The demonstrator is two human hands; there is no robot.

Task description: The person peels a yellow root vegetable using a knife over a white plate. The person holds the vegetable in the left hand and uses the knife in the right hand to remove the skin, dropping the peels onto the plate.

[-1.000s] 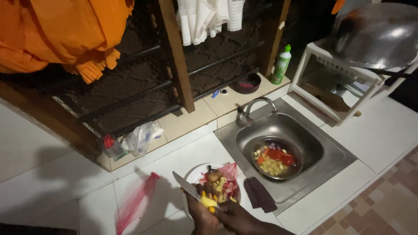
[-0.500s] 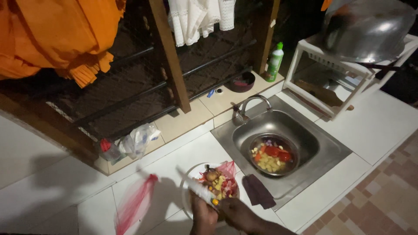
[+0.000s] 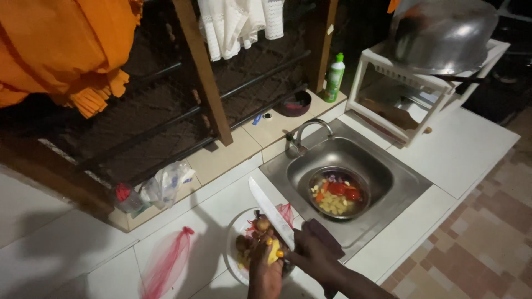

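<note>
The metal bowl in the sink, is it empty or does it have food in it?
It has food: the metal bowl in the sink holds yellow and red chopped pieces.

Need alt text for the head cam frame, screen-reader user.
Seen from above, the right hand holds a knife while the left hand grips a yellow piece of food over a white plate of scraps. Beside it, a steel sink holds a metal bowl of chopped vegetables.

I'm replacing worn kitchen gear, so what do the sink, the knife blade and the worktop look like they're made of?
The sink looks like brushed stainless steel: grey, with soft reflections. The knife blade seems polished metal, pale and shiny; its grip is hidden in the right hand. The worktop looks like glazed white tile, judging by its joint lines and sheen.
</note>
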